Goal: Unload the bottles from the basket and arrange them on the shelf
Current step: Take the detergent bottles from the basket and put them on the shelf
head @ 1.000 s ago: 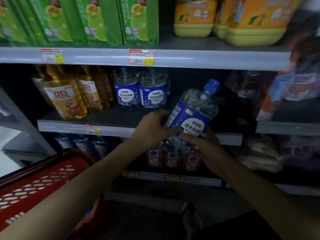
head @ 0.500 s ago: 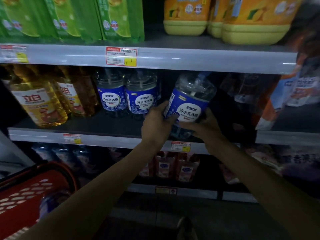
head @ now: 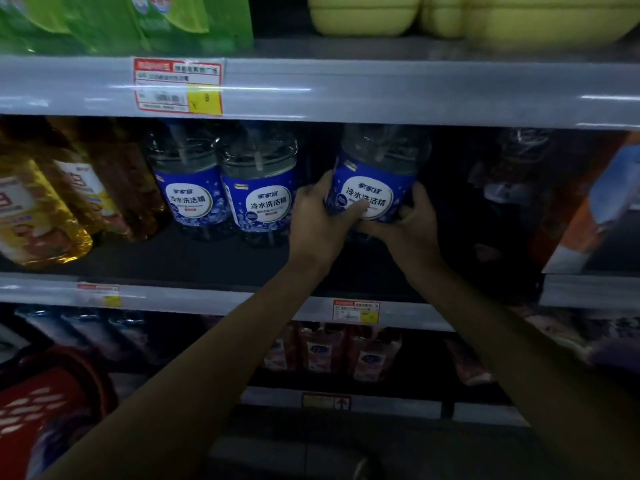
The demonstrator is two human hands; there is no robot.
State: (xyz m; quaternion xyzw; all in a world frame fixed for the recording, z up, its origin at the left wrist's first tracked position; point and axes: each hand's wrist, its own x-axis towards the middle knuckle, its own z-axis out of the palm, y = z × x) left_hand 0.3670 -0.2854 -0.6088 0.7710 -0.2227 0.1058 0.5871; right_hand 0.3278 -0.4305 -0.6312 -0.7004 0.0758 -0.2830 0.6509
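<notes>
A clear bottle with a blue label [head: 375,174] stands nearly upright inside the middle shelf [head: 180,261], its top hidden behind the upper shelf edge. My left hand [head: 320,221] grips its lower left side, thumb across the label. My right hand [head: 414,220] holds its lower right side. Whether its base touches the shelf I cannot tell. Two matching blue-label bottles [head: 225,188] stand a gap to its left. The red basket [head: 38,407] is at the bottom left, with something bluish dim inside.
Amber oil bottles [head: 41,209] fill the shelf's left end. Dark bottles and an orange pack [head: 595,209] sit to the right. Green packs [head: 131,19] and yellow jugs [head: 485,15] are above; small red bottles [head: 329,351] stand on the lower shelf.
Both hands have carried the blue-label bottle up from in front of the shelf edge and deeper into the middle shelf, turning it from tilted to nearly upright. The view has moved closer.
</notes>
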